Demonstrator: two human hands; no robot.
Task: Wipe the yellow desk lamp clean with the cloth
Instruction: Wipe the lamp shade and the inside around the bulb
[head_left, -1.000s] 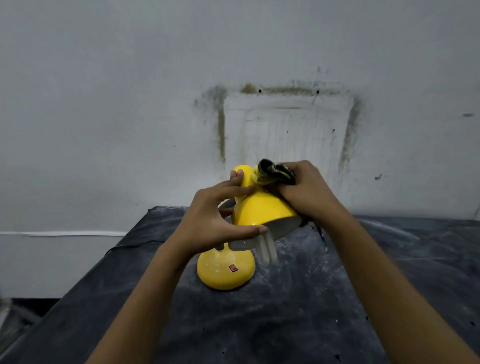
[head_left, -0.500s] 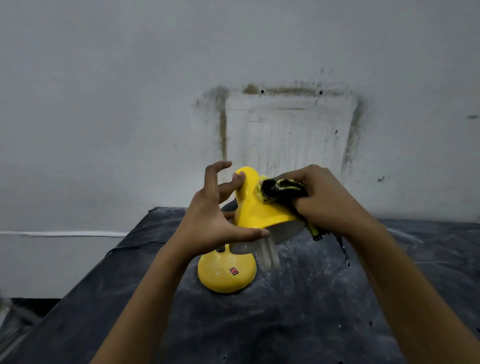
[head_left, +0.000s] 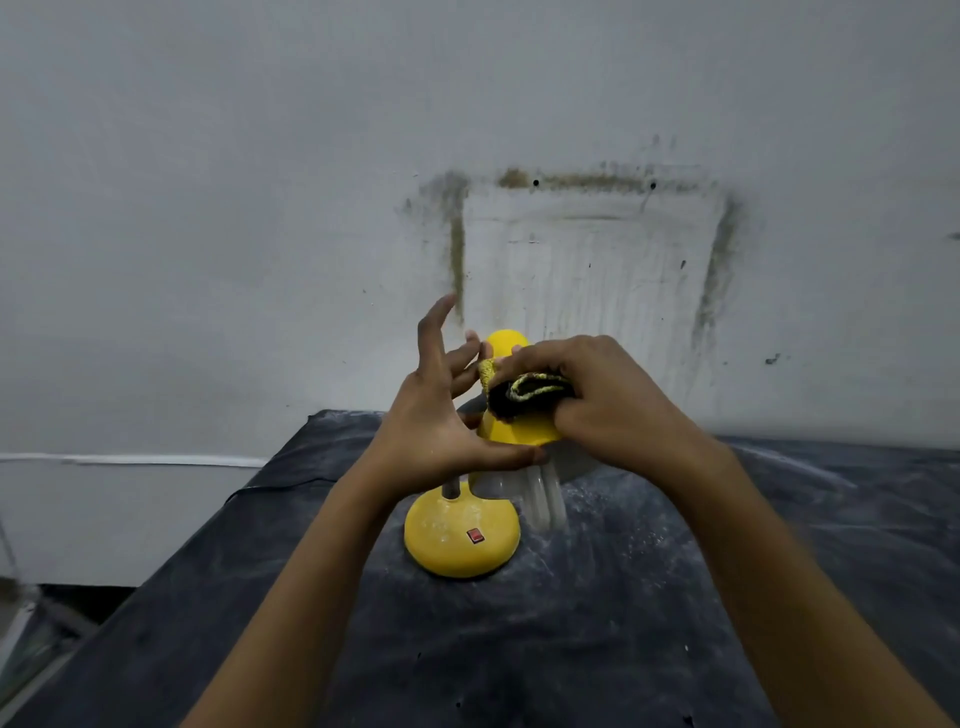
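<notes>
We have one yellow desk lamp (head_left: 462, 535) standing on the dusty dark surface (head_left: 649, 597), its round base nearest us and its shade (head_left: 511, 428) tipped up behind our hands. Our right hand (head_left: 597, 400) lies on top of the shade, its grip pressed together around one bunched black-and-yellow cloth (head_left: 519, 392), which touches the shade's upper side. Our left hand (head_left: 441, 415) is at the shade's left, grip spread: the thumb lies along the lower rim, two fingers touch near the neck, and the forefinger points up, free of the lamp. The shade therefore sits directly beneath the cloth and between both hands, running from the rim near us up to the rounded top (head_left: 506, 343) farther away. We judge the next stroke follows that line. One white bulb (head_left: 543, 496) shows below the rim, and one red switch (head_left: 475, 535) on the base, which looks speckled and unwiped.
</notes>
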